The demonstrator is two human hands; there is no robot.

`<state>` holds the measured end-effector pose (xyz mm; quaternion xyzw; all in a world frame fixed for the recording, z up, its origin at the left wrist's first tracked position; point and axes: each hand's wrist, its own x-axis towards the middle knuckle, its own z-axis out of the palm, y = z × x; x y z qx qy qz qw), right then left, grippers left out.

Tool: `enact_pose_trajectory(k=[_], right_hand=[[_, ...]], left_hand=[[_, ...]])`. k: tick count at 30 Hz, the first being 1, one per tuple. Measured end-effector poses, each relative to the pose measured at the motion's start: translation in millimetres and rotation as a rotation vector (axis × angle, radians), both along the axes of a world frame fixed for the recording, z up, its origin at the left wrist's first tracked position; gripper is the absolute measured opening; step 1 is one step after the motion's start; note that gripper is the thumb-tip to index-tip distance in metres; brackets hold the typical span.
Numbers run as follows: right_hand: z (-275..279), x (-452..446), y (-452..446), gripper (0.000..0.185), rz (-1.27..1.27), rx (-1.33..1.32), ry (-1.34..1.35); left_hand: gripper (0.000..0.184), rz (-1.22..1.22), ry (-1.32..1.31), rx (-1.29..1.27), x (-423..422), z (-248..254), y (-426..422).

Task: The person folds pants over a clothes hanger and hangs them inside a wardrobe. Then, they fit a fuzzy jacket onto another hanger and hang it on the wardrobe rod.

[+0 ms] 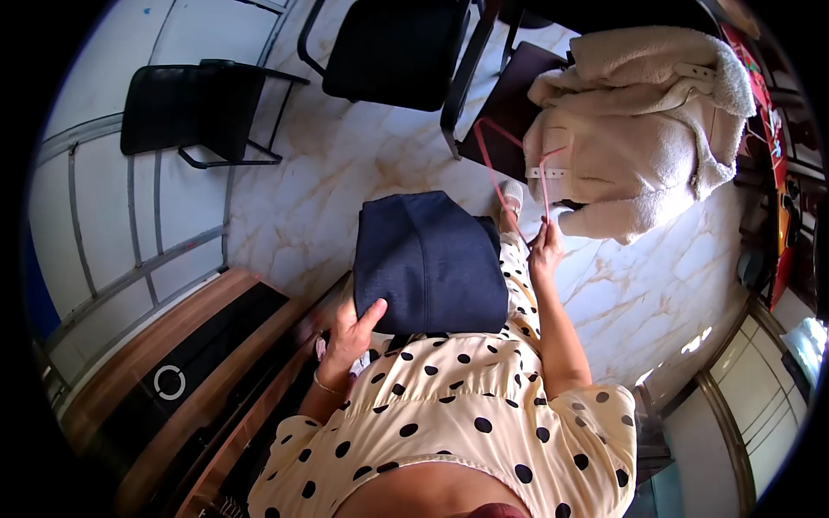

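A black chair (pixel 229 112) stands at the left on the pale marbled floor (pixel 294 207), near white wall panels (pixel 95 216) with grey frames. A second black chair (pixel 393 56) stands to its right, cut off by the top edge of the view. A cream fleecy coat (pixel 639 138) with buckled straps lies over something dark brown at upper right. At lower left is brown wooden furniture (pixel 229 293) with a black panel (pixel 216 345) bearing a white ring (pixel 156 380). A pale panelled surface (pixel 760 397) in a brownish frame shows at lower right.
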<state>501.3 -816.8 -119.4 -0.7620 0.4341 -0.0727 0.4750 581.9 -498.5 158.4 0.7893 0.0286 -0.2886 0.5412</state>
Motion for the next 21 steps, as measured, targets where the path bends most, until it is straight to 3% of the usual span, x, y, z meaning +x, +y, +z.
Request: enact_pose_trajectory(k=[4, 6, 8, 9, 10, 12, 14, 16, 17, 20, 21], right_hand=[[25, -8, 19, 0.025, 0.161, 0.081, 0.002], [21, -6, 30, 0.021, 0.281, -0.248, -0.125], [35, -2, 48, 0.019, 0.276, -0.037, -0.180], [63, 3, 57, 0.013, 0.303, 0.081, -0.067], [124, 14, 65, 0.015, 0.327, 0.156, -0.059], [151, 12, 83, 0.017, 0.344, 0.152, -0.397], [168, 8, 89, 0.020, 0.357, 0.401, -0.420], [210, 5, 97, 0.021, 0.311, 0.642, -0.498], [221, 5, 99, 0.022, -0.007, 1.157, -0.564], [249, 4, 89, 0.022, 0.212, 0.590, -0.542], [260, 4, 90, 0.021, 0.150, 0.618, -0.579]], left_hand=[[0.022, -0.045, -0.072, -0.043, 7, 46, 31], [0.020, -0.079, -0.162, -0.105, 10, 74, 32], [0.021, -0.098, -0.220, -0.169, 8, 96, 32], [0.021, -0.110, -0.247, -0.173, 8, 105, 32], [0.021, -0.119, -0.273, -0.177, 8, 113, 33], [0.021, -0.160, -0.365, -0.117, 11, 120, 37], [0.020, -0.218, -0.492, 0.011, 19, 125, 42], [0.020, -0.238, -0.491, -0.120, 26, 132, 29], [0.021, -0.238, -0.455, -0.145, 27, 131, 32], [0.026, -0.264, -0.430, -0.238, 22, 143, 32], [0.028, -0.276, -0.432, -0.269, 20, 149, 31]])
